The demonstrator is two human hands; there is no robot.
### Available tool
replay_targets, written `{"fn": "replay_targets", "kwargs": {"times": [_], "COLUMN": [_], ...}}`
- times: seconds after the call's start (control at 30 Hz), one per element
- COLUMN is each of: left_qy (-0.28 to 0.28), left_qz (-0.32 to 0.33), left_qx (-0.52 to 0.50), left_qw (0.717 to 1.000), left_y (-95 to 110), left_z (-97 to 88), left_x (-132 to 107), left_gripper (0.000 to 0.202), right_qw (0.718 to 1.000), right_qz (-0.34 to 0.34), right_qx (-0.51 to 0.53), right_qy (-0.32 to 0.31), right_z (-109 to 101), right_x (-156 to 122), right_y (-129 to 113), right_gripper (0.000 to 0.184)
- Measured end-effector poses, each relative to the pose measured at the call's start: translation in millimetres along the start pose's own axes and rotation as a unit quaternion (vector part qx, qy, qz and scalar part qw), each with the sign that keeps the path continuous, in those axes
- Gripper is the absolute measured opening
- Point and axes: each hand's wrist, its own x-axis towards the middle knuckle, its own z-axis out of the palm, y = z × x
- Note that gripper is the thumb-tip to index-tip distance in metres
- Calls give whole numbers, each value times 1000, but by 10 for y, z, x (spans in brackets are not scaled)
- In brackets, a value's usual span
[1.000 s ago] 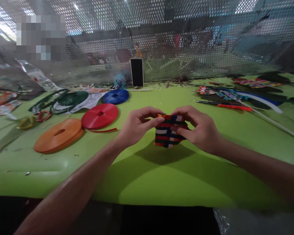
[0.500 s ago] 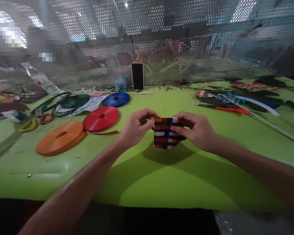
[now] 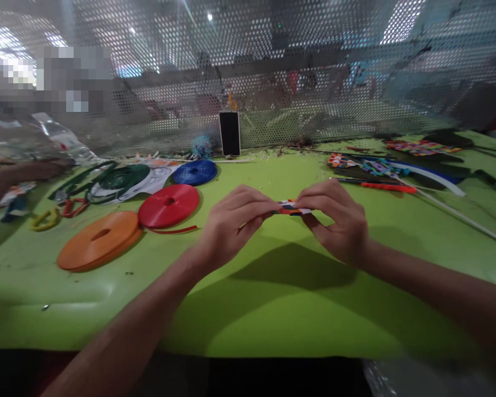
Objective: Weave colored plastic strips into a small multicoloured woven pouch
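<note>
We see a shiny bright green table (image 3: 273, 325), smooth on top, with little dark specks and a fold line near its close edge. Our woven piece (image 3: 290, 208) is the middle of our clock, and twelve is away from us. It is held up over the table, almost edge-on, with bits of orange, white and blue showing. Our left hand (image 3: 235, 220), at nine, pinches one end, and our right hand (image 3: 334, 218), at three, pinches the other.

At twelve, a gray wall full of tiny holes (image 3: 334, 110) stands along the back. We can see blurry shapes and bright lights through it. A dark, flat slab with a pale edge (image 3: 230, 134) leans there at eleven. A red roll (image 3: 169, 205) sits at nine, an orange roll (image 3: 99, 241) between eight and nine, and a blue roll (image 3: 195, 172) at ten. Small woven shapes (image 3: 378, 165) lie at two, near an orange-red stick (image 3: 388, 188).

Another person's hand (image 3: 52, 167) reaches in around ten, near a clear bottle (image 3: 64, 138). The bottle has a red mark, too blurry for us to read. The white paper (image 3: 157, 179) at ten has marks too small to tell.
</note>
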Motion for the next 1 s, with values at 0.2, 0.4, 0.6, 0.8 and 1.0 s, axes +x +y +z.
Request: {"fn": "replay_targets", "kwargs": {"times": [0.2, 0.4, 0.6, 0.8, 1.0], "left_qy": [24, 37, 86, 114, 109], "left_qz": [79, 106, 50, -91, -115], "left_qx": [102, 145, 91, -12, -54], "left_qw": [991, 983, 991, 989, 986], "left_y": [153, 218, 122, 67, 162], "left_z": [-73, -77, -22, 68, 152], "left_x": [-4, -9, 18, -30, -40], "left_gripper": [26, 24, 24, 18, 18], "right_qw": [990, 991, 998, 999, 999], "right_qz": [-63, -62, -41, 12, 39], "right_qx": [-111, -99, -44, 34, 11], "right_qy": [60, 64, 22, 8, 32], "right_z": [-31, -36, 20, 31, 17], "right_x": [-28, -33, -48, -44, -14], "right_y": [-50, -51, -29, -91, -116], "right_gripper": [27, 25, 27, 13, 10]}}
